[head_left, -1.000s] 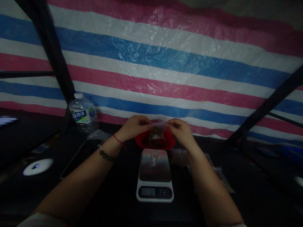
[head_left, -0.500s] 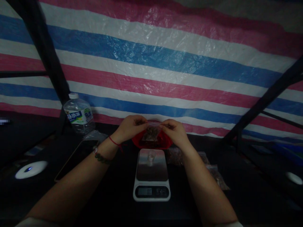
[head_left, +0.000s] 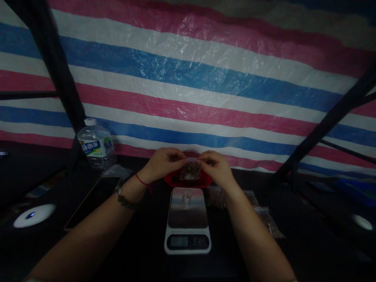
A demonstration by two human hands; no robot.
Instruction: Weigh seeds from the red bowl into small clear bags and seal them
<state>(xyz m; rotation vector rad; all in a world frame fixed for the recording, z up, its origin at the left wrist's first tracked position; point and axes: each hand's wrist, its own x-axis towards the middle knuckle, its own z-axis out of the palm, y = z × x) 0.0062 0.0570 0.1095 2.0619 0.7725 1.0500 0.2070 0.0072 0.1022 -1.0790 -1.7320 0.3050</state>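
Between my hands hangs a small clear zip bag (head_left: 190, 170) with brownish dried bits in it; their kind I cannot make out. My left hand (head_left: 164, 162) pinches its upper left corner, and my right hand (head_left: 216, 168) pinches the upper right. Behind and below the bag is a red bowl (head_left: 173, 181), partly covered by the bag and my fingers. Nearer to me stands a white kitchen scale (head_left: 188, 235) with a small clear cup (head_left: 187, 196) on its metal plate. The digits on its display are too dim to read.
Filled zip bags (head_left: 268, 222) lie by my right forearm, which partly hides them. To the left are a large plastic bottle (head_left: 96, 145), a phone (head_left: 94, 201), a clear plastic bag (head_left: 116, 171) and a white oval device (head_left: 34, 215). A striped tarp (head_left: 188, 90) hangs behind.
The view has tilted slightly, so most things sit a little lower. My hands still grip the bag's top corners, and the bag now looks more bunched, its top edge less stretched.
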